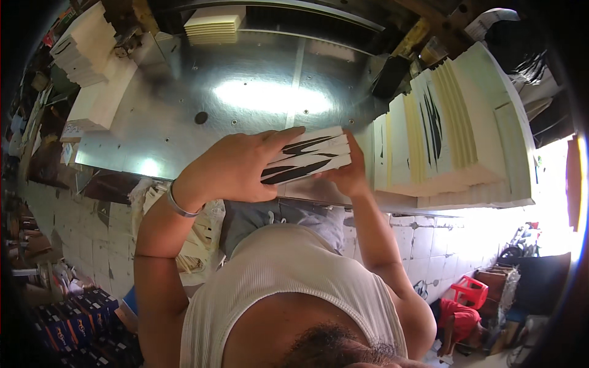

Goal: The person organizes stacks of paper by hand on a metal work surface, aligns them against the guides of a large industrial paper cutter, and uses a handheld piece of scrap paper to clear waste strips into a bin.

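left hand (236, 165): curled partway around the left end of a white stack with black streaks (310, 154), one finger laid along its upper edge and the thumb below. right hand (348, 175): bent around the right end of the same stack, thumb toward the near side. both hands have hold of it — neither is spread wide.

location of the stack: between the hands, in front of the torso, at the near edge of a shiny metal table (184, 132). it sits tilted, right end higher in view; its layers are slightly offset at the right end. whether its underside touches the table cannot be told.

surroundings: the table surface carries a dark round hole (201, 117) and small studs, and reflects bright light. to the right stands a long row of white and yellowish stacks (451, 122), some edges marked black. to the left, pale stacks (101, 98) rest at the table's side; at the far edge lies a smaller yellowish stack (211, 26).

the person wears a white ribbed top (285, 270) and a metal band (179, 201) on the left wrist. lower right — a red plastic stool (471, 291), near a person in red (459, 320). lower left: dark printed boxes (73, 319).
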